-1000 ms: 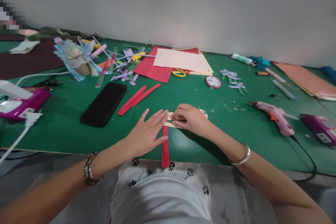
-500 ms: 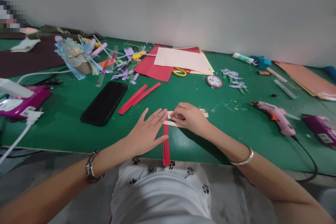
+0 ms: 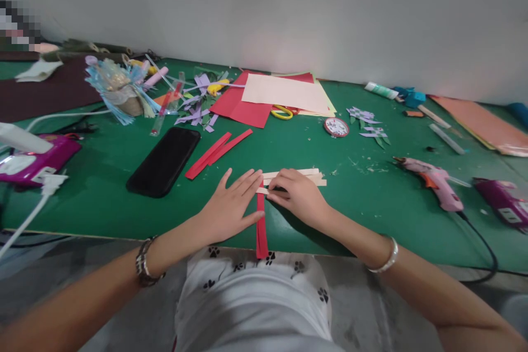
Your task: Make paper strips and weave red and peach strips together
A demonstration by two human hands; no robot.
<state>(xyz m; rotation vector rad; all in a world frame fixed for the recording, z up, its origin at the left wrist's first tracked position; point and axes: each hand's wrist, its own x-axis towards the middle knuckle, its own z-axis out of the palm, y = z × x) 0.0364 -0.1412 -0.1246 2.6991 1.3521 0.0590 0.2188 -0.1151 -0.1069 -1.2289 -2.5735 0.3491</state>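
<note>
My left hand (image 3: 233,206) lies flat with its fingers stretched out, the fingertips pressing where red and cream paper meet. A red paper strip (image 3: 261,234) runs from under it toward the table's front edge. Several cream paper strips (image 3: 307,172) reach to the right from that spot. One cream paper strip (image 3: 262,191) crosses over the red one, and my right hand (image 3: 295,192) pinches it between thumb and fingers. Part of this strip is hidden under the right hand.
Left of my hands lie loose red strips (image 3: 218,154) and a black phone (image 3: 164,162). Behind are paper sheets (image 3: 289,93), yellow-handled scissors (image 3: 282,114) and a round red-rimmed container (image 3: 336,127). A pink glue gun (image 3: 433,179) with its cord lies to the right.
My right hand has lowered slightly toward me, bringing the near cream strip's end down under its fingers. The far cream strips are more uncovered. My left hand has stayed in place.
</note>
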